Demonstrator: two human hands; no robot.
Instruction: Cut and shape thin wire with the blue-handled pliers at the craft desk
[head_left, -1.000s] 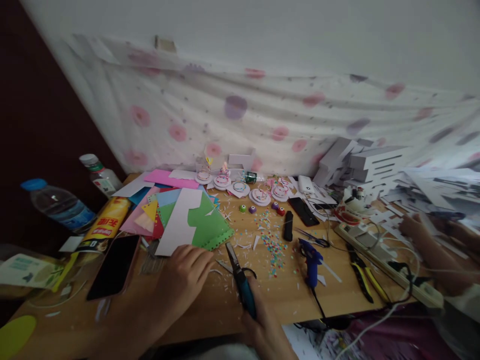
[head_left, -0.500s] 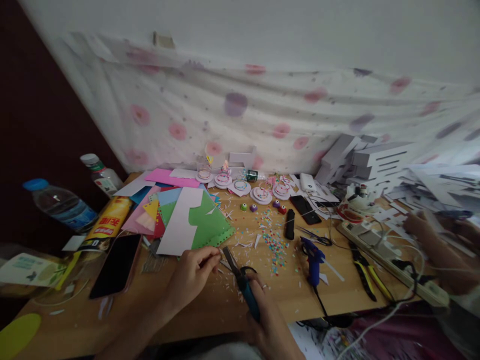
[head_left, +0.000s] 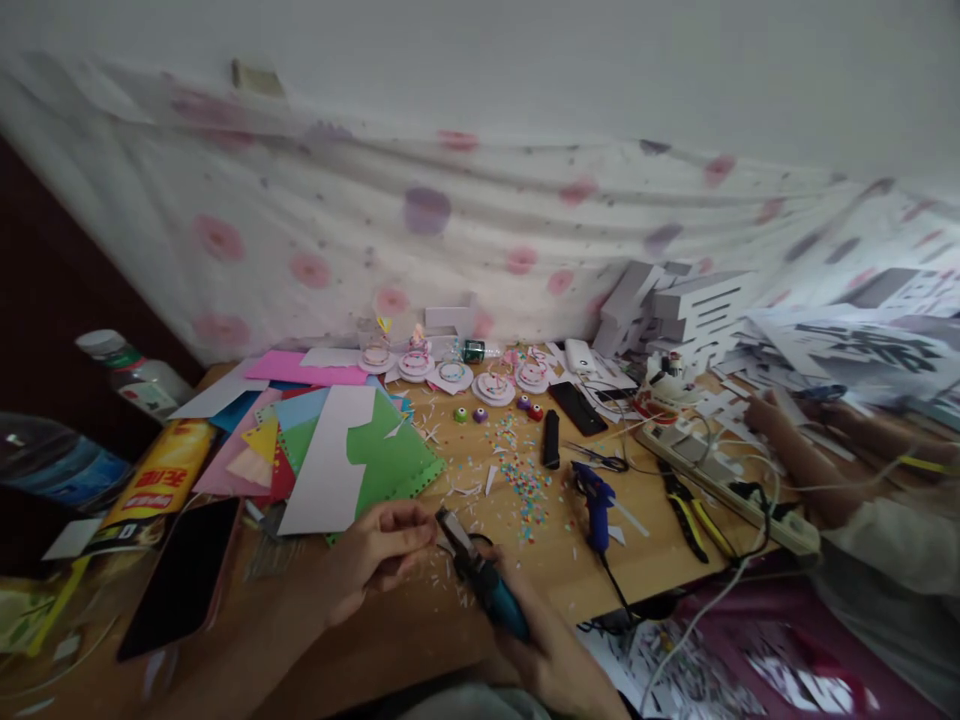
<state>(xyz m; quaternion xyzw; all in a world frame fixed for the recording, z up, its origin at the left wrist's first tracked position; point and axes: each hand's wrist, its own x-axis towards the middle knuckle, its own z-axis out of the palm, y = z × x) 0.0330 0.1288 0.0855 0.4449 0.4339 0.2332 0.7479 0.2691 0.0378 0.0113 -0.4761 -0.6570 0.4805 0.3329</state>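
Landmark: glue gun (head_left: 596, 497), mid-table.

Far left of the gun: bottles (head_left: 56, 462), a dark phone (head_left: 182, 573) near the front edge, then a fan of coloured paper (head_left: 330, 452).

Left of the gun: left hand (head_left: 379, 553), fingers pressed together; a small scrap seemed pinched between them, too small to tell. Just beside it, still left of the gun: scissors (head_left: 480, 575), blades a little apart and meeting those fingertips, blue handle closed in the right hand (head_left: 544, 655).

Judgement: any scrap would be light, limp and easily dropped; best pinched close to the cut line. Scissors stiff; hold by the handle.

Confetti (head_left: 525, 480) lay just left of the gun, bare wood only in front of it.

Right of the gun: pliers (head_left: 694, 510), a power strip (head_left: 731, 480) with cords, another person's hand (head_left: 772, 415).
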